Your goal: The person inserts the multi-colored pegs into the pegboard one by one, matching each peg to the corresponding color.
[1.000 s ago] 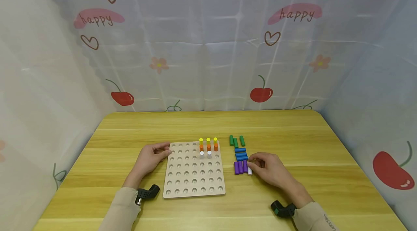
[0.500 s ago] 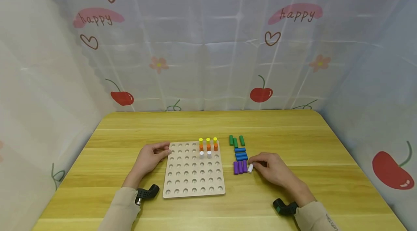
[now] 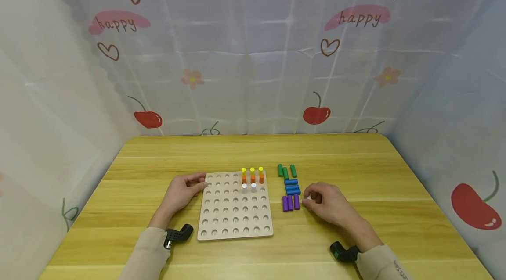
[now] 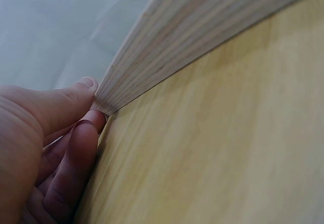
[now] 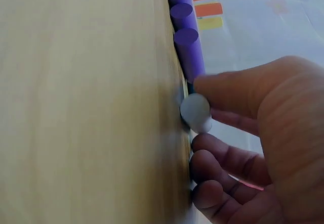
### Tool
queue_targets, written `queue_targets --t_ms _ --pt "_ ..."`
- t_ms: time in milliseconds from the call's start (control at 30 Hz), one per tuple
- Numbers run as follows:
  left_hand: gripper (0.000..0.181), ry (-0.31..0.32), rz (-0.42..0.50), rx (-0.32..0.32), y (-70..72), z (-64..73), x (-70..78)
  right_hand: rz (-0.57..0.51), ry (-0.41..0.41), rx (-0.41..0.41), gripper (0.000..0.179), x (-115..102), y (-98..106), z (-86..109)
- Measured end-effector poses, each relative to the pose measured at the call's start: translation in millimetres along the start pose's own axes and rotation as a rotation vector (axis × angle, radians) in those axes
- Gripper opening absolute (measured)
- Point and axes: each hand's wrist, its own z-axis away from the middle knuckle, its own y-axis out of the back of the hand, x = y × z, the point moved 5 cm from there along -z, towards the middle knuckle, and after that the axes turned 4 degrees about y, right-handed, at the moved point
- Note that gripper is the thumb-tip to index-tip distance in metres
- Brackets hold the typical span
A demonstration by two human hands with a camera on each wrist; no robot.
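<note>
A square wooden pegboard (image 3: 240, 214) with rows of round holes lies on the table. My left hand (image 3: 178, 193) grips its far left corner, thumb and finger at the plywood edge (image 4: 152, 47) in the left wrist view. Yellow pegs (image 3: 252, 170), orange pegs (image 3: 253, 179) and two white pegs (image 3: 254, 188) stand upright in the far right part of the board. Right of the purple pegs (image 3: 290, 203), my right hand (image 3: 326, 202) pinches a loose white peg (image 5: 195, 110), mostly hidden by the fingers in the head view.
Three blue pegs (image 3: 291, 187) and three green pegs (image 3: 285, 173) lie on the wooden table (image 3: 197, 152) between the board and my right hand. Each wrist carries a black camera mount (image 3: 344, 253). A printed curtain (image 3: 253, 73) hangs behind the table.
The white peg beside the purple ones has tilted away from them, and now it is drawn up between my right fingers. My left hand and the board stay put.
</note>
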Motion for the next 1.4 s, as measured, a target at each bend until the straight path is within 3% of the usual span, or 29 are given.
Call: queue_targets --t_ms 200,367,567,967,1400 --pt "0.042 0.001 -0.009 0.003 0.7 0.1 1.0 0.029 -0.001 0.007 0.010 0.2 2.3 -1.4" --pt "0.042 0.003 -0.010 -0.001 0.8 1.3 1.4 -0.016 -0.021 0.038 0.022 1.2 3.5 -3.0" --pt "0.042 0.002 -0.017 0.004 1.6 1.1 1.8 -0.075 -0.050 0.106 0.023 -8.3 7.5 -7.0" --pt "0.041 -0.007 -0.016 0.006 -0.5 2.3 2.1 -0.246 -0.143 0.031 0.020 -30.5 -3.8 -18.7" --pt "0.042 -0.016 -0.016 0.009 -0.3 2.3 2.4 -0.288 -0.081 0.034 0.024 -58.5 -26.4 -45.6"
